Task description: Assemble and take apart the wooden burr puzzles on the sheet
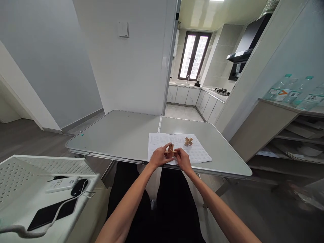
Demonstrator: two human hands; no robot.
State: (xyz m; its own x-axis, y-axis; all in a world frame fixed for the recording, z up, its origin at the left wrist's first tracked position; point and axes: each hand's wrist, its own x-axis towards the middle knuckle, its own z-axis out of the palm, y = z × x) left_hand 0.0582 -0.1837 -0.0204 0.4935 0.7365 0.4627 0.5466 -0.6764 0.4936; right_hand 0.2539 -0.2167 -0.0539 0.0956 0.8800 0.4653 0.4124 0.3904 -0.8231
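Between my two hands, over the near edge of a printed paper sheet (157, 140), is a small wooden interlocking puzzle (171, 148) made of crossed pieces. My left hand (159, 155) grips it from the left, thumb and fingers closed around its side. From the right, my right hand (183, 159) pinches a piece sticking out of it. My fingers hide part of the puzzle. A second wooden puzzle (188, 141), star-shaped with crossed pieces, rests on the paper beyond my right hand and apart from it.
The paper lies on a grey-topped folding table (121, 131). At the lower left a white perforated bin (88, 165) holds a black phone (52, 212), a white device (62, 184) and a cable. Plastic bottles (283, 91) stand on a shelf unit (273, 118) at the right.
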